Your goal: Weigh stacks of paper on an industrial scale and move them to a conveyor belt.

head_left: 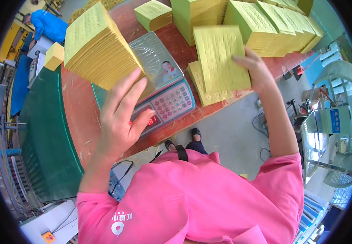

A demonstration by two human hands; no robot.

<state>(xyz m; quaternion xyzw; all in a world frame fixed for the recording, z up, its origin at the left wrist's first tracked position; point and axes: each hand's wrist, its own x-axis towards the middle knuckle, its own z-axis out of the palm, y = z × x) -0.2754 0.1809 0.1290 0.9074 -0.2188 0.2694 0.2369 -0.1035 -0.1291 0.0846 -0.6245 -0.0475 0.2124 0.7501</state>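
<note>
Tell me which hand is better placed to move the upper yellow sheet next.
The right hand, probably: it holds the upper yellow sheet at its right edge, whereas the left hand is over at the scale, beside the tall yellow stack.

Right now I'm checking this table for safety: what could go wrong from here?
The tall paper stack might slide if the left hand, near its corner, bumps it. The sheets in the right hand could nudge the low pile beneath off the nearby table edge. The left hand partly hides the scale's display, so a number might be misread.
</note>
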